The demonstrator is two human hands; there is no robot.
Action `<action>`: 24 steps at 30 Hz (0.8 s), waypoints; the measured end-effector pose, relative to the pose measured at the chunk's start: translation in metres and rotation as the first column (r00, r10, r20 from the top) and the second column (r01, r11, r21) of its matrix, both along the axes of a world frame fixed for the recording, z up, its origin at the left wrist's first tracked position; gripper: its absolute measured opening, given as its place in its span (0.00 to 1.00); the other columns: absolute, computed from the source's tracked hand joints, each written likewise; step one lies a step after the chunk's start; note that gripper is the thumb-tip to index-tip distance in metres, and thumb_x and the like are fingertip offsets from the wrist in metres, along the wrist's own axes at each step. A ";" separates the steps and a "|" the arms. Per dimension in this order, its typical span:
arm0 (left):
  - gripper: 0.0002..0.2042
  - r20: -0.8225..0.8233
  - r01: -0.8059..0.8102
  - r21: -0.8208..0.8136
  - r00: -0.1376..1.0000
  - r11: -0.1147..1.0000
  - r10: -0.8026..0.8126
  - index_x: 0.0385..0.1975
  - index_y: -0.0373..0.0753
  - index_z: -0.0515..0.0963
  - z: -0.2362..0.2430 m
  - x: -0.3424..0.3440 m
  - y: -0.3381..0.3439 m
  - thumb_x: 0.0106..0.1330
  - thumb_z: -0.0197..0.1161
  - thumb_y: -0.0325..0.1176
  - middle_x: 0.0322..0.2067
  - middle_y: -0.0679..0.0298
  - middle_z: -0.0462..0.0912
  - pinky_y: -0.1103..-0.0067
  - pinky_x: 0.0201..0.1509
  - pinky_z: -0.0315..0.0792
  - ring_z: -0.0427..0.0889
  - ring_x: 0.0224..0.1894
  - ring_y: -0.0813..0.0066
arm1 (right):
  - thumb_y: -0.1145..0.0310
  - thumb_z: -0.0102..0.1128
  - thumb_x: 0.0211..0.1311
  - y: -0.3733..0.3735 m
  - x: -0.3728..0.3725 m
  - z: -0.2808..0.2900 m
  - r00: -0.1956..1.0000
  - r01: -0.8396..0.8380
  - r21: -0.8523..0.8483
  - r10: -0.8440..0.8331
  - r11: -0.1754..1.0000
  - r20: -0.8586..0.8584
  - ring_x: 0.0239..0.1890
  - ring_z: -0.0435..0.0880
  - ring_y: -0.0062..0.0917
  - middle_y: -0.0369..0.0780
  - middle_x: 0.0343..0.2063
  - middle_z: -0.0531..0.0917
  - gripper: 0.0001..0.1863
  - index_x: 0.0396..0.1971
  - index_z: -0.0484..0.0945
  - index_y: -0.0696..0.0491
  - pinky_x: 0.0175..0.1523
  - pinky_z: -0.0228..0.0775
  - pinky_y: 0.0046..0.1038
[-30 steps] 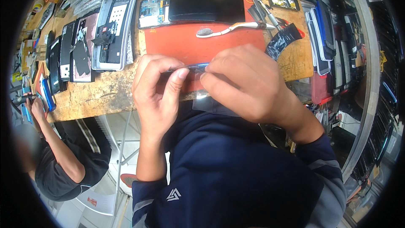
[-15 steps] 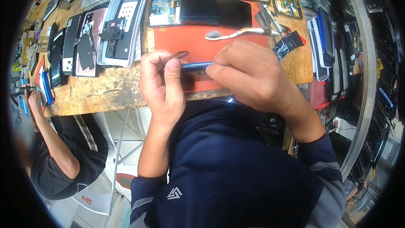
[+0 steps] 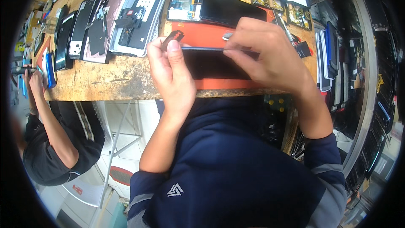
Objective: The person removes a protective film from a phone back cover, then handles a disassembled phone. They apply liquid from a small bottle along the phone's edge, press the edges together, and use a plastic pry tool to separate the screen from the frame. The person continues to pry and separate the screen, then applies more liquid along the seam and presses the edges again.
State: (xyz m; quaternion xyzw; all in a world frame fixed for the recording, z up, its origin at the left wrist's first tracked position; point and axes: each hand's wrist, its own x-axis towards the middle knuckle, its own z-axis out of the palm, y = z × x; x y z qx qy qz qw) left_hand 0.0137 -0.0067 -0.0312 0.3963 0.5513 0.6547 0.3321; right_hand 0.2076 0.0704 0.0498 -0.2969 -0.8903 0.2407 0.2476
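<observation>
My left hand [image 3: 175,69] is closed round the left end of a smartphone [image 3: 211,65]. Between its thumb and fingers a dark brown razor blade [image 3: 177,36] with a cut-out slot sticks up. The phone's black glass tilts toward me, with a thin bluish edge along the top. At that top edge, on the right, my right hand [image 3: 270,50] has its fingers pinched together; what they hold, if anything, is hidden. Under the phone lies an orange-red mat [image 3: 223,84]. A toothbrush [image 3: 226,36] shows only its head behind my right hand.
Behind the mat lie an opened phone [image 3: 183,7] and a black phone screen [image 3: 232,8]. A grey tray [image 3: 164,6] and several phone parts stand at the left. Stacked phone housings [image 3: 325,59] are on the right. Another person's arm [image 3: 57,128] works at the far left.
The phone has tipped so its black face shows more. The razor blade stands more upright in my left hand. My right hand stays pinched at the phone's edge; the whole view has shifted.
</observation>
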 end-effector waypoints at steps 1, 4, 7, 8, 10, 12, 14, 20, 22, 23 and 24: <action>0.10 0.014 -0.011 0.003 1.000 1.000 0.011 0.52 0.35 0.72 -0.001 0.001 0.002 0.87 0.55 0.37 0.37 0.69 0.77 0.84 0.45 0.70 0.73 0.39 0.87 | 0.78 0.74 0.59 0.002 0.001 0.001 1.000 0.004 0.027 -0.005 1.000 0.031 0.32 0.85 0.37 0.43 0.29 0.84 0.04 0.32 0.86 0.59 0.35 0.74 0.37; 0.10 0.065 -0.023 0.014 0.998 1.000 0.022 0.51 0.35 0.72 -0.002 0.001 0.008 0.87 0.56 0.36 0.37 0.68 0.79 0.84 0.43 0.71 0.74 0.37 0.86 | 0.78 0.74 0.59 0.008 0.002 0.002 0.995 -0.012 0.043 0.007 0.999 0.096 0.31 0.84 0.35 0.42 0.27 0.83 0.04 0.31 0.86 0.59 0.34 0.73 0.35; 0.09 0.035 -0.024 -0.004 0.999 1.000 0.024 0.51 0.34 0.72 -0.001 -0.001 0.011 0.86 0.56 0.35 0.36 0.66 0.81 0.83 0.44 0.73 0.78 0.37 0.84 | 0.78 0.75 0.59 0.011 -0.002 -0.003 0.999 -0.019 0.000 0.019 1.000 0.043 0.30 0.83 0.34 0.41 0.26 0.82 0.03 0.31 0.87 0.59 0.33 0.71 0.34; 0.09 0.043 -0.018 -0.010 0.999 1.000 0.018 0.51 0.34 0.72 -0.001 -0.001 0.010 0.86 0.56 0.34 0.36 0.65 0.82 0.82 0.44 0.74 0.79 0.38 0.83 | 0.76 0.74 0.59 0.011 -0.004 -0.005 0.999 -0.019 -0.005 0.019 1.000 0.029 0.31 0.84 0.37 0.41 0.26 0.82 0.04 0.30 0.86 0.58 0.34 0.72 0.36; 0.09 0.051 -0.016 -0.020 0.999 1.000 0.017 0.51 0.33 0.71 0.000 0.000 0.010 0.86 0.57 0.34 0.35 0.64 0.83 0.81 0.45 0.75 0.80 0.38 0.83 | 0.72 0.74 0.60 0.011 -0.008 -0.009 1.000 -0.010 -0.004 0.010 1.000 0.008 0.33 0.85 0.42 0.43 0.27 0.82 0.05 0.28 0.85 0.56 0.37 0.75 0.42; 0.09 0.046 -0.023 -0.023 0.999 0.999 0.024 0.51 0.33 0.71 -0.001 0.002 0.009 0.85 0.57 0.34 0.33 0.63 0.84 0.81 0.45 0.75 0.81 0.37 0.82 | 0.73 0.74 0.59 0.013 -0.011 -0.009 1.000 -0.022 -0.031 0.023 0.999 0.003 0.32 0.85 0.42 0.43 0.27 0.83 0.05 0.28 0.86 0.56 0.37 0.76 0.42; 0.09 0.059 -0.021 -0.004 0.998 1.000 0.022 0.51 0.33 0.71 -0.003 0.004 0.008 0.85 0.58 0.33 0.33 0.63 0.84 0.81 0.44 0.75 0.80 0.36 0.83 | 0.74 0.74 0.60 0.014 -0.013 -0.006 0.999 -0.027 -0.088 0.028 0.996 0.015 0.31 0.85 0.40 0.42 0.27 0.83 0.04 0.30 0.86 0.57 0.36 0.75 0.38; 0.08 0.003 -0.048 0.002 0.999 0.999 0.048 0.49 0.33 0.73 -0.008 0.003 0.011 0.84 0.60 0.32 0.33 0.66 0.84 0.84 0.44 0.73 0.77 0.36 0.86 | 0.75 0.74 0.59 0.021 -0.015 0.006 0.990 -0.053 -0.107 0.066 0.993 0.125 0.32 0.86 0.39 0.43 0.27 0.84 0.03 0.31 0.87 0.58 0.36 0.77 0.36; 0.07 0.081 -0.028 0.003 0.996 1.000 0.028 0.48 0.34 0.73 -0.006 0.004 0.009 0.84 0.61 0.31 0.33 0.67 0.84 0.85 0.44 0.72 0.77 0.36 0.88 | 0.71 0.73 0.59 0.023 -0.013 0.008 0.985 -0.054 -0.121 0.072 0.991 0.154 0.34 0.87 0.45 0.45 0.28 0.85 0.05 0.31 0.87 0.56 0.39 0.77 0.43; 0.07 0.108 -0.028 0.011 0.994 1.000 0.026 0.48 0.34 0.73 -0.005 0.005 0.008 0.84 0.61 0.31 0.33 0.67 0.84 0.85 0.44 0.72 0.77 0.36 0.88 | 0.73 0.73 0.59 0.023 -0.011 0.011 0.984 -0.051 -0.128 0.071 0.991 0.163 0.33 0.86 0.42 0.44 0.28 0.84 0.04 0.31 0.87 0.57 0.37 0.77 0.40; 0.07 0.128 -0.029 0.027 0.991 0.999 0.025 0.48 0.34 0.74 -0.004 0.005 0.008 0.83 0.61 0.30 0.33 0.68 0.84 0.85 0.44 0.72 0.76 0.36 0.89 | 0.75 0.74 0.59 0.023 -0.009 0.012 0.983 -0.058 -0.125 0.079 0.990 0.165 0.31 0.85 0.40 0.43 0.27 0.84 0.04 0.32 0.87 0.58 0.36 0.77 0.36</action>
